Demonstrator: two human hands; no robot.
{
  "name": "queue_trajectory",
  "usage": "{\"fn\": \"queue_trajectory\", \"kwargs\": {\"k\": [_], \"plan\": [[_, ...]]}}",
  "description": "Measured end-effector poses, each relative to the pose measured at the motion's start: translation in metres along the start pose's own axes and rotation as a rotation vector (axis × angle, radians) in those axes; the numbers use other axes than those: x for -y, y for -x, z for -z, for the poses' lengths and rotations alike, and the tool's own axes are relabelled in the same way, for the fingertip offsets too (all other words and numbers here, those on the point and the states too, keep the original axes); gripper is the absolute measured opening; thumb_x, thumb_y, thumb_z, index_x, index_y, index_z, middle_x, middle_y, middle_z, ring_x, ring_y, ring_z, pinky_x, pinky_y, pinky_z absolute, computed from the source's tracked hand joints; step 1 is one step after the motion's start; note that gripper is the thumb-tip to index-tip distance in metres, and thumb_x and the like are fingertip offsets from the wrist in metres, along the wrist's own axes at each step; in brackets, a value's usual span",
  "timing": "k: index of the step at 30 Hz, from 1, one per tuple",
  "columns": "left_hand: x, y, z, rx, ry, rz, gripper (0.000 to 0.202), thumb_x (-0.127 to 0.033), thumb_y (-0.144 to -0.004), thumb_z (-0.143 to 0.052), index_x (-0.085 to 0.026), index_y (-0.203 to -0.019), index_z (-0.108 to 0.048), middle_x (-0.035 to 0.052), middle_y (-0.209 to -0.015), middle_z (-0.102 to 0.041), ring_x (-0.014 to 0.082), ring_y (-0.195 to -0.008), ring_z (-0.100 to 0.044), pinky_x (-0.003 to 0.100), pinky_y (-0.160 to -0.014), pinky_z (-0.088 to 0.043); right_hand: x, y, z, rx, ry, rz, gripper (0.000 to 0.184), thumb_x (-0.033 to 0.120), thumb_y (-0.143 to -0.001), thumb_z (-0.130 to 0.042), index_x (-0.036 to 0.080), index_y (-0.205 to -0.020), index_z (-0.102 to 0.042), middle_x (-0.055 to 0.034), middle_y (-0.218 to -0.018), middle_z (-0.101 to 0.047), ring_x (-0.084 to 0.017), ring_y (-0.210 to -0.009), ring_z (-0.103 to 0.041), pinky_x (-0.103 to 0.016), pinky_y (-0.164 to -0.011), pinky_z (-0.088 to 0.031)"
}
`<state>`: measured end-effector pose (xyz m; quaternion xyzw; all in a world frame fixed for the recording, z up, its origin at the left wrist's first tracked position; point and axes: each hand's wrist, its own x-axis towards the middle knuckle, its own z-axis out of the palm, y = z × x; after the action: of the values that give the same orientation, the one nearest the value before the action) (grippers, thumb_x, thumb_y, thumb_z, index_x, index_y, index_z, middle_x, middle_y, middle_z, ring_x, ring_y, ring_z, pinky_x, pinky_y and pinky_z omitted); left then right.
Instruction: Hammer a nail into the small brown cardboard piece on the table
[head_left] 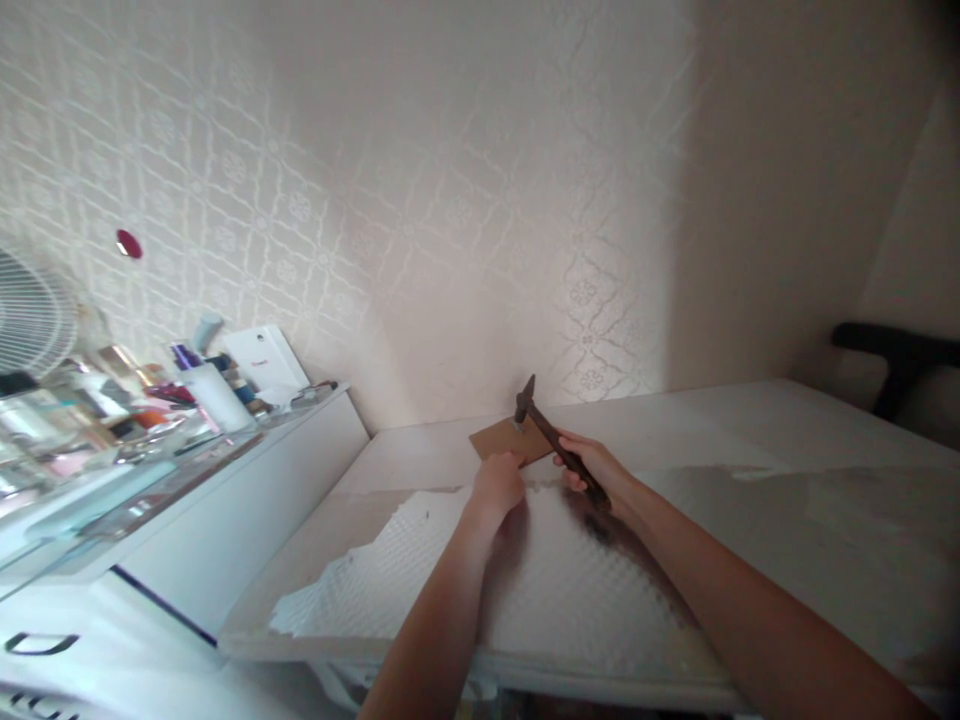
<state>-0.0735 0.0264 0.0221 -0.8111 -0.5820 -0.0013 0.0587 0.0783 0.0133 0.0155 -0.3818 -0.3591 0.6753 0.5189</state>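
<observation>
A small brown board (501, 440) lies flat on the white table (750, 430) close to the wall. My left hand (496, 487) rests closed on the board's near edge and holds it down. A dark hammer (553, 440) is gripped by its handle in my right hand (592, 468), with the head just above the board's far part. A small nail seems to stand under the hammer head, too small to be sure.
A white bumpy foam sheet (540, 590) covers the table in front of me. To the left stands a white dresser (247, 470) crowded with bottles and jars (187, 385). A fan (30, 315) is at far left. A dark chair arm (896, 355) shows at the right.
</observation>
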Motion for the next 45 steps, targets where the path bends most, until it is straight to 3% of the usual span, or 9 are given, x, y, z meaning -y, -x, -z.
{"fn": "queue_trajectory", "kwargs": {"k": [5, 10, 15, 20, 24, 29, 45], "plan": [[-0.0004, 0.0, 0.0007, 0.005, -0.001, -0.001, 0.04, -0.005, -0.076, -0.042, -0.019, -0.109, -0.058, 0.0074, -0.106, -0.061, 0.0188, -0.097, -0.057, 0.027, -0.084, -0.044, -0.0004, -0.0016, 0.0013, 0.007, -0.006, 0.079, 0.04, 0.019, -0.084, -0.04, 0.02, -0.124, -0.044, 0.0044, -0.055, -0.046, -0.003, -0.029, -0.036, -0.014, -0.026, -0.021], [-0.0006, 0.0005, 0.0015, 0.015, -0.007, -0.001, 0.038, -0.006, -0.076, -0.043, -0.018, -0.109, -0.058, 0.008, -0.106, -0.061, 0.019, -0.096, -0.057, 0.027, -0.083, -0.044, -0.0028, -0.0035, 0.0005, 0.014, 0.003, 0.001, 0.041, 0.018, -0.085, -0.039, 0.02, -0.126, -0.041, 0.0044, -0.054, -0.046, -0.003, -0.029, -0.035, -0.014, -0.027, -0.021], [-0.0003, 0.0005, 0.0009, 0.017, -0.013, 0.008, 0.037, -0.006, -0.077, -0.043, -0.018, -0.108, -0.058, 0.0079, -0.105, -0.061, 0.0185, -0.095, -0.057, 0.027, -0.083, -0.044, -0.0014, -0.0024, -0.0007, 0.011, -0.025, 0.058, 0.039, 0.019, -0.085, -0.038, 0.02, -0.124, -0.042, 0.0044, -0.055, -0.046, -0.003, -0.029, -0.035, -0.014, -0.026, -0.02], [0.0004, -0.0002, 0.0011, 0.026, -0.014, 0.006, 0.037, -0.006, -0.077, -0.043, -0.019, -0.109, -0.058, 0.0075, -0.104, -0.062, 0.0186, -0.095, -0.057, 0.026, -0.082, -0.044, -0.0018, -0.0031, -0.0006, -0.03, -0.02, -0.01, 0.04, 0.018, -0.085, -0.038, 0.018, -0.125, -0.04, 0.0047, -0.052, -0.046, -0.004, -0.029, -0.035, -0.013, -0.026, -0.02], [0.0004, -0.0006, 0.0008, 0.028, -0.009, 0.001, 0.038, -0.006, -0.077, -0.044, -0.02, -0.109, -0.058, 0.0071, -0.104, -0.062, 0.0178, -0.096, -0.057, 0.025, -0.083, -0.044, -0.0016, -0.0038, 0.0006, -0.023, -0.046, 0.047, 0.04, 0.019, -0.085, -0.038, 0.02, -0.125, -0.041, 0.0048, -0.054, -0.046, -0.003, -0.029, -0.035, -0.013, -0.026, -0.021], [0.0, -0.0002, 0.0013, 0.023, -0.006, -0.002, 0.038, -0.006, -0.077, -0.044, -0.019, -0.11, -0.058, 0.0077, -0.105, -0.061, 0.0185, -0.098, -0.056, 0.026, -0.084, -0.043, -0.0032, -0.0042, 0.0001, 0.003, -0.018, -0.007, 0.041, 0.018, -0.085, -0.039, 0.021, -0.126, -0.041, 0.005, -0.053, -0.045, -0.004, -0.029, -0.035, -0.013, -0.026, -0.021], [-0.0003, 0.0006, 0.0016, 0.018, 0.004, 0.015, 0.04, -0.007, -0.076, -0.043, -0.02, -0.11, -0.058, 0.0077, -0.107, -0.06, 0.0188, -0.096, -0.057, 0.027, -0.083, -0.044, -0.0023, -0.0044, 0.0004, 0.029, -0.012, 0.067, 0.04, 0.02, -0.085, -0.04, 0.022, -0.125, -0.043, 0.0046, -0.054, -0.047, -0.004, -0.029, -0.036, -0.014, -0.026, -0.021]]}}
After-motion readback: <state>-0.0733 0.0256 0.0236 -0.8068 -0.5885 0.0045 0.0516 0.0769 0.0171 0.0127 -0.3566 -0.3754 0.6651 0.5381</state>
